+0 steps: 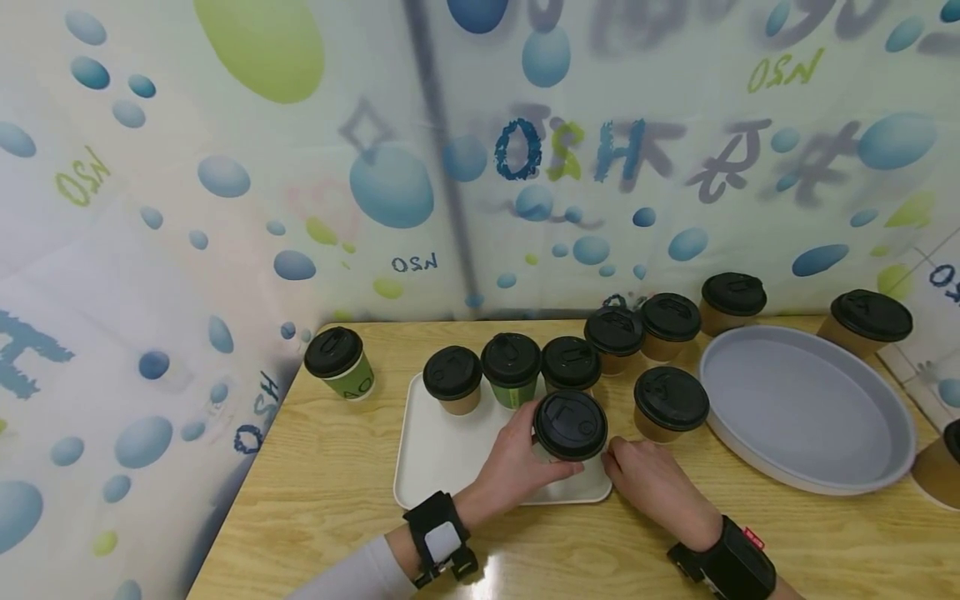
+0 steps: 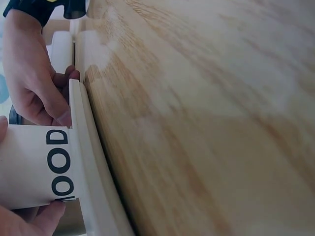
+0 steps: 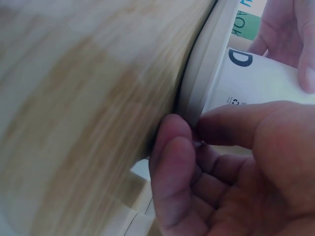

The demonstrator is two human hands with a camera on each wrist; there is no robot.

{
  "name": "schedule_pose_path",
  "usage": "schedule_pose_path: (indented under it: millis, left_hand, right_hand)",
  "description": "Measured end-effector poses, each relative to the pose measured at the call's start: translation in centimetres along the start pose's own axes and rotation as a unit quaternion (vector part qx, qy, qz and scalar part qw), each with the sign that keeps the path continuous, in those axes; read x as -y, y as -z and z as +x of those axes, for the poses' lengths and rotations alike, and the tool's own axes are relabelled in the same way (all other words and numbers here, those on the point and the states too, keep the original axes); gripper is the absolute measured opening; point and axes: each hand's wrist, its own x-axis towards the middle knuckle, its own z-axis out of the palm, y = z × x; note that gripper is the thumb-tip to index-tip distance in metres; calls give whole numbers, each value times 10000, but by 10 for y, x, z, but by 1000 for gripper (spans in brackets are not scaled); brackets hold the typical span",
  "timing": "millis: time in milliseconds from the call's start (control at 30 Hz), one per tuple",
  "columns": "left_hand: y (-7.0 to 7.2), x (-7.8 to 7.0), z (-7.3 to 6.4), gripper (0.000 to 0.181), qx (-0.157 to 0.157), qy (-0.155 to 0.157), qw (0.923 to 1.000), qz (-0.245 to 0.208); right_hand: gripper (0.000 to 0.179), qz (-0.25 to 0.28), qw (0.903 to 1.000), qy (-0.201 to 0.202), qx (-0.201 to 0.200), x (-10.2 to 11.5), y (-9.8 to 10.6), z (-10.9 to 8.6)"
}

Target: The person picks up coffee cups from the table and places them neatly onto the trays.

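Note:
My left hand (image 1: pixel 517 458) grips a white paper cup (image 2: pixel 29 164) with a black lid (image 1: pixel 572 423), over the right part of the white tray (image 1: pixel 450 479). Dark letters run along the cup's side near its base. At the tray's right edge, my right hand (image 1: pixel 652 487) pinches the rim; in the right wrist view its curled fingers (image 3: pixel 172 147) and thumb meet there. Behind the held cup, a brown cup (image 1: pixel 459 404), a green cup (image 1: pixel 512 393) and another black-lidded cup (image 1: pixel 572 362) stand in a row along the tray's far side.
A green cup (image 1: pixel 351 379) stands alone at the table's far left. Right of the tray are several brown lidded cups, one (image 1: pixel 670 404) close to my right hand. A round grey tray (image 1: pixel 810 408) lies at the right. A printed curtain (image 1: pixel 337 167) rises behind the wooden table (image 1: pixel 300 500).

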Motion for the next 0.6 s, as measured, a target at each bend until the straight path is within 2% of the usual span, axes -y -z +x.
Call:
schedule_pose_path:
  millis: [467, 600]
  left_hand:
    - [-2, 2, 2, 85, 62, -152, 9999, 17]
    - [-1, 4, 0, 87, 130, -110, 9998, -44]
  right_hand:
    - [34, -37, 10000, 22, -6, 1, -1, 0]
    - [34, -69, 9999, 89, -50, 1, -1, 0]
